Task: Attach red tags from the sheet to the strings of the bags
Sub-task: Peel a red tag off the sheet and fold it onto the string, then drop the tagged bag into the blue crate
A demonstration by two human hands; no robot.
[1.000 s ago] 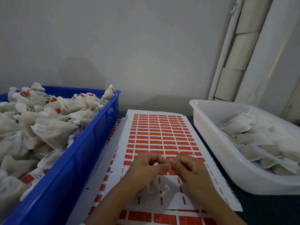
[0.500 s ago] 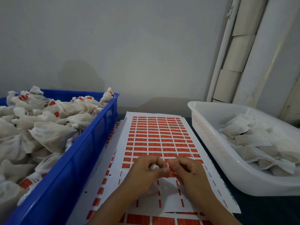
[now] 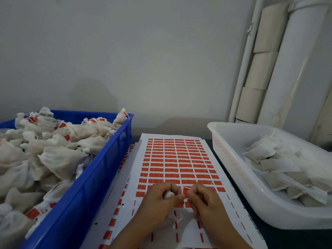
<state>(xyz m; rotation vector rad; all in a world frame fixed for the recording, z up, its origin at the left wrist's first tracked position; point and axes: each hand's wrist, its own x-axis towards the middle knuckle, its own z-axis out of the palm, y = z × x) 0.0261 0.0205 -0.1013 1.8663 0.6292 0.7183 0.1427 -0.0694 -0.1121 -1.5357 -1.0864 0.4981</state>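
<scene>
Red tags (image 3: pixel 177 159) fill the far rows of the white sheet (image 3: pixel 179 229) lying flat on the desk between two bins. Over the sheet's near part the two hands meet, fingertips almost touching. The left hand (image 3: pixel 161 198) is closed around a small white bag (image 3: pixel 168 194), and the right hand (image 3: pixel 206 200) pinches one red tag (image 3: pixel 186 191) beside it. Tagged bags (image 3: pixel 53 155) are heaped in the blue bin (image 3: pixel 86 191) at left. Flat bags (image 3: pixel 280 169) lie in the white bin (image 3: pixel 239 191) at right.
</scene>
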